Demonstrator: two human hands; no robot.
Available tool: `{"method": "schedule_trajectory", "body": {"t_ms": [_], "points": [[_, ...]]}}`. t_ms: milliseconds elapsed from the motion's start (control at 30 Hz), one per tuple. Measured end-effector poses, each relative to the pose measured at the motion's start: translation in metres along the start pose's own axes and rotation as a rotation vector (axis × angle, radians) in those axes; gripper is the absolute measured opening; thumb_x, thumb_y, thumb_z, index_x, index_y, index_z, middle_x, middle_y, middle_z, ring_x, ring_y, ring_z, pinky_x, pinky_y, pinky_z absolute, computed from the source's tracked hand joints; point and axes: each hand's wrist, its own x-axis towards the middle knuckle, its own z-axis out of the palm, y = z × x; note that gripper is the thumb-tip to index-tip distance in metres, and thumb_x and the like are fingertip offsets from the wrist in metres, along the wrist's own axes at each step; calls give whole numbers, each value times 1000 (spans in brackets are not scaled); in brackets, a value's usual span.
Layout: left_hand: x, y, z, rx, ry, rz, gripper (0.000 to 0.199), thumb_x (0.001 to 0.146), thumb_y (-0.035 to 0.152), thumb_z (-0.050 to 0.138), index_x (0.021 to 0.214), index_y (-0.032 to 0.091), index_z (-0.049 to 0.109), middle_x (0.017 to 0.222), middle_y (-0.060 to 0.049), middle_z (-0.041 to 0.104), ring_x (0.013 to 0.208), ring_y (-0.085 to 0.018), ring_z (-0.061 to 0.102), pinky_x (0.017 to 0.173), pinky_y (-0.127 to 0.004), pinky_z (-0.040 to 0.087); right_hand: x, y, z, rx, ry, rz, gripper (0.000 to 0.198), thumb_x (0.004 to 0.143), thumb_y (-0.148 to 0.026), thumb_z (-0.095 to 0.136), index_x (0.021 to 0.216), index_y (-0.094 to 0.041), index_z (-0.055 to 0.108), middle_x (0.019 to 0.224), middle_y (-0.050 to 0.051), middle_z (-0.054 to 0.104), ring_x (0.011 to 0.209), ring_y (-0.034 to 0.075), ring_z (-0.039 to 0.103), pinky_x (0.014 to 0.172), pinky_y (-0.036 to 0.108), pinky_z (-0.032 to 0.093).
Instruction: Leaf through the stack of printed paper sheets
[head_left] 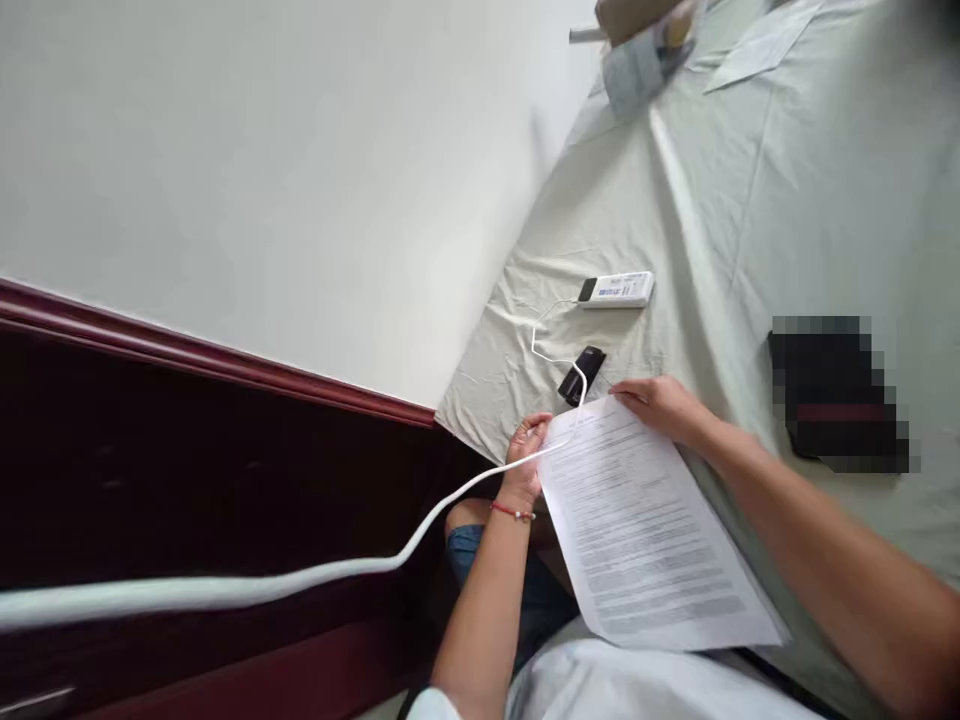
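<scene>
I hold a printed sheet of paper (645, 530) over the edge of a bed covered with a pale green sheet (787, 200). My left hand (525, 455), with a red bracelet on the wrist, grips the paper's left top corner. My right hand (664, 405) pinches its right top corner. A white cable (300, 580) runs from the lower left across my left hand to a black device (581, 375) lying just beyond the paper.
A white remote control (616, 290) lies on the bed past the black device. A dark blurred object (836, 395) rests on the bed to the right. Papers and a box (649, 40) sit at the far end. A white wall and dark red wooden panel (187, 470) stand left.
</scene>
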Motion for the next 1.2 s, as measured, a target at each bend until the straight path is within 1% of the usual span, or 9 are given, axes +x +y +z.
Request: {"method": "schedule_trajectory", "body": {"t_ms": [133, 333, 400, 467, 567, 767, 967, 1033, 1200], "points": [[3, -1, 1, -2, -12, 3, 67, 58, 39, 104, 115, 20, 75, 85, -1, 78, 74, -16, 70, 72, -29, 55, 4, 3, 3, -48, 18, 11, 39, 107, -30, 47, 121, -23, 83, 122, 9, 84, 114, 31, 79, 96, 38, 56], [6, -6, 4, -35, -3, 7, 63, 57, 39, 105, 108, 18, 75, 78, 0, 76, 67, -14, 69, 67, -27, 53, 3, -2, 2, -120, 4, 38, 38, 108, -32, 44, 114, -24, 80, 107, 9, 84, 99, 26, 78, 84, 32, 53], [7, -7, 4, -37, -14, 11, 64, 59, 38, 104, 112, 18, 74, 81, 0, 78, 69, -15, 71, 68, -27, 54, 2, -2, 1, -106, 5, 52, 37, 107, -32, 43, 109, -24, 79, 103, 8, 83, 95, 25, 77, 81, 32, 52], [8, -9, 4, -23, -19, 3, 64, 58, 39, 104, 110, 17, 74, 84, -2, 79, 73, -16, 73, 71, -28, 55, 2, -2, 1, -88, 4, 62, 36, 106, -32, 42, 104, -24, 77, 98, 7, 82, 92, 25, 75, 79, 32, 50], [10, -12, 2, -6, 1, 0, 59, 55, 42, 105, 97, 15, 74, 81, -3, 78, 74, -16, 72, 73, -28, 55, 2, 0, 2, -79, 9, 60, 34, 105, -33, 43, 101, -25, 76, 97, 7, 81, 91, 25, 75, 79, 32, 49], [10, -13, 2, -39, 8, 11, 52, 57, 39, 102, 92, 15, 72, 77, -1, 74, 70, -14, 69, 70, -26, 52, 3, 4, 4, -53, 18, 41, 34, 106, -35, 45, 105, -26, 77, 99, 6, 82, 91, 24, 76, 79, 31, 50], [6, -10, 6, -49, 28, -1, 60, 55, 37, 104, 103, 17, 72, 81, 0, 76, 70, -14, 71, 69, -26, 54, 5, 2, 3, -85, 14, 95, 36, 106, -34, 42, 101, -25, 77, 100, 8, 82, 94, 25, 75, 78, 31, 49], [3, -10, 6, -31, 38, -4, 60, 54, 38, 104, 101, 17, 73, 83, -1, 78, 74, -16, 74, 74, -28, 57, 5, 3, 2, -70, 20, 110, 36, 107, -34, 42, 101, -24, 77, 102, 8, 82, 96, 26, 75, 79, 31, 49], [-8, -11, 4, 29, -46, -56, 57, 51, 46, 105, 88, 15, 74, 87, -10, 81, 98, -31, 80, 92, -41, 61, 8, 11, 4, -38, 37, 153, 35, 106, -33, 44, 100, -24, 77, 101, 8, 82, 93, 25, 74, 78, 31, 49]]}}
